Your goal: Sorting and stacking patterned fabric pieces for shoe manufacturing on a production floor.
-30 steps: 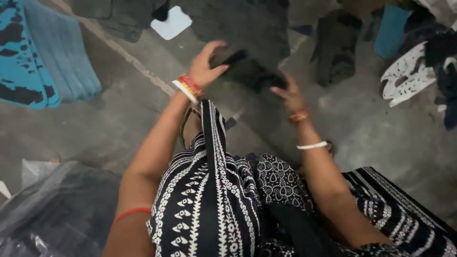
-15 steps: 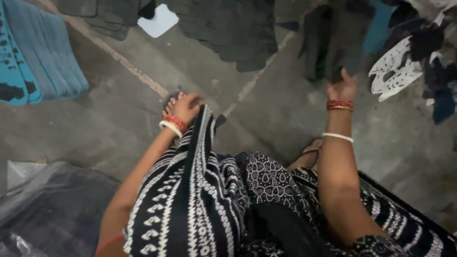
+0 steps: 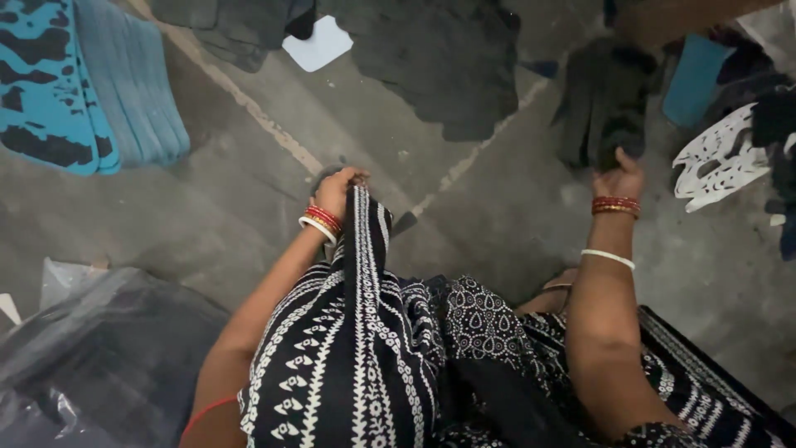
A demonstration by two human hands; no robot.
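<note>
Dark cloth piece (image 3: 604,108) gripped by right hand (image 3: 619,176); left hand (image 3: 338,189) curled, grip unclear; blue fabric stack (image 3: 91,83) well apart.

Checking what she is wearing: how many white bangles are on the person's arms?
2: one white bangle at the left wrist beside red ones, one white bangle on the right forearm below the red bangles. Clothing may hide others.

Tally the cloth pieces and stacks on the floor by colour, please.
Dark grey or black fabric pieces: 3
Blue fabric stacks: 2
Teal cloth piece: 1
White cut-out lace-like piece: 1
White flat sheet: 1
Total: 8
</note>
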